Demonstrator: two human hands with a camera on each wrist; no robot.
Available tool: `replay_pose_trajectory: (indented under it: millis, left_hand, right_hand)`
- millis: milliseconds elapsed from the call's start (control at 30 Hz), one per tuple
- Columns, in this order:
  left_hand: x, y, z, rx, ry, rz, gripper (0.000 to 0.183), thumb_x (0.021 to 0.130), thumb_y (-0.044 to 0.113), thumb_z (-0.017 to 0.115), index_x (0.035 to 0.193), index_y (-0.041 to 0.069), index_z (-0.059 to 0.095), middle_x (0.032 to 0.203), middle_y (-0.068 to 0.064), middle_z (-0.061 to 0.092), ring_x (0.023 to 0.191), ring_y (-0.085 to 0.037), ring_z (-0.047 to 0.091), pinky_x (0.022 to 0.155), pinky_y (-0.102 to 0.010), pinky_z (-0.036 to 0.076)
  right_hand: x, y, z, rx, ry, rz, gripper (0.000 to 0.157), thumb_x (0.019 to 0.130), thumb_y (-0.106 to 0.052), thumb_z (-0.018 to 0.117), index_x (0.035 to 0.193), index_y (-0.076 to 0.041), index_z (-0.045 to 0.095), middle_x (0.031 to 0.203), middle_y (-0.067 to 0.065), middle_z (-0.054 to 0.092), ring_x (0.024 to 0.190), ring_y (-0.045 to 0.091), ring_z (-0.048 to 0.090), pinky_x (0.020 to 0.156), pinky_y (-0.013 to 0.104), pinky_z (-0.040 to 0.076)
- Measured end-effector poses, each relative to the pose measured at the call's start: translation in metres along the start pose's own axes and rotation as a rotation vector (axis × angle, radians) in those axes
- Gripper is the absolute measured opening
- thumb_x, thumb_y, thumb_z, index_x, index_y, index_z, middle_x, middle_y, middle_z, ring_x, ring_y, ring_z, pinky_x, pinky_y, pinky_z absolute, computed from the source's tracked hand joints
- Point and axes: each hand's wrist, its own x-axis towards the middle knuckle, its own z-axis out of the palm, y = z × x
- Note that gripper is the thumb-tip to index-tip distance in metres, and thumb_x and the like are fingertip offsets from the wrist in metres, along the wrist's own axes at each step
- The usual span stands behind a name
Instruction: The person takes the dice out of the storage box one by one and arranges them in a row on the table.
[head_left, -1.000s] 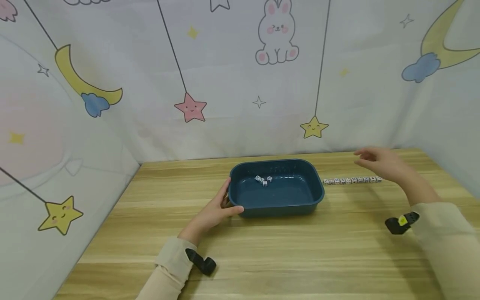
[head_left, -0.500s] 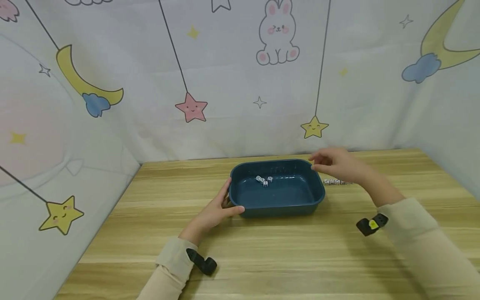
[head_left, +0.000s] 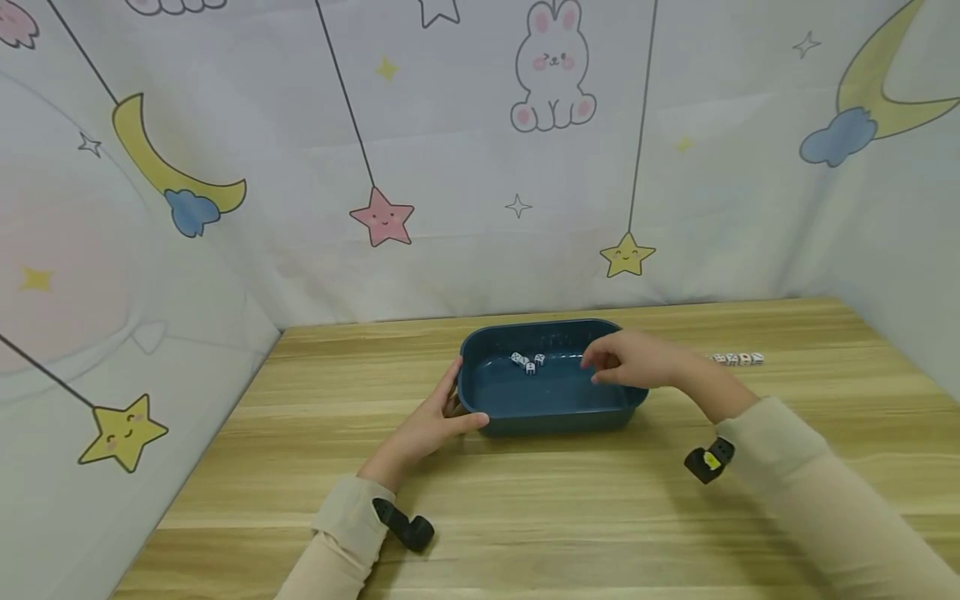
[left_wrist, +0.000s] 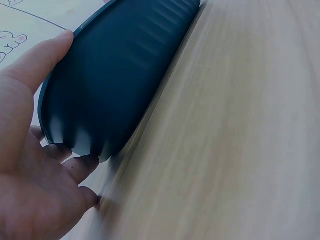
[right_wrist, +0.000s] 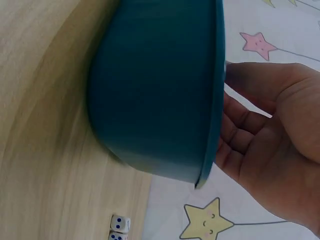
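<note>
A dark teal plastic tub [head_left: 555,423] stands on the wooden table, with several white dice [head_left: 531,367] lying in its back left part. My left hand [head_left: 423,429] grips the tub's left end; the thumb presses the front rim and the fingers [left_wrist: 82,167] curl about the end wall. Over the tub's right side hangs my right hand [head_left: 637,360], its fingers loosely bent and nothing visible between them. In the right wrist view its fingertips go out of sight behind the tub's wall. A straight row of dice [head_left: 732,359] lies right of the tub, partly covered by my right forearm.
A white cloth backdrop [head_left: 465,275] printed with stars, moons and a rabbit rises behind the table [head_left: 570,517] and at both sides. Black wrist cameras [head_left: 408,529] sit on both cuffs.
My right hand has swung left from above the row of dice, past the tub's back right corner, and down over the tub. The left hand and the tub have stayed put.
</note>
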Motion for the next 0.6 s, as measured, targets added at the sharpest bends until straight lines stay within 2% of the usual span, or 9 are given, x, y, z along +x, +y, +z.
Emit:
replay_pose_trajectory:
  millis: [333,600]
  left_hand:
    - [0.001,-0.001,0.0,0.002,-0.002,-0.002,0.103,0.087,0.03,0.074,0.155,0.034,-0.003,0.162,0.0,0.002,0.147,-0.024,0.016,0.114,-0.047,0.026]
    - [0.002,-0.002,0.0,0.005,-0.004,0.003,0.105,0.085,0.034,0.075,0.156,0.031,-0.003,0.162,-0.003,0.003,0.147,-0.026,0.017,0.114,-0.048,0.026]
  right_hand:
    - [0.01,-0.004,0.005,-0.036,-0.207,0.067,0.019,0.089,-0.002,0.063,0.107,-0.005,0.068,0.085,-0.001,0.06,0.075,0.012,0.052,0.066,0.028,0.047]
    - [0.017,-0.006,0.007,-0.099,-0.325,0.117,0.045,0.08,0.018,0.043,0.103,-0.009,0.07,0.081,-0.003,0.059,0.072,0.011,0.049,0.066,0.026,0.042]
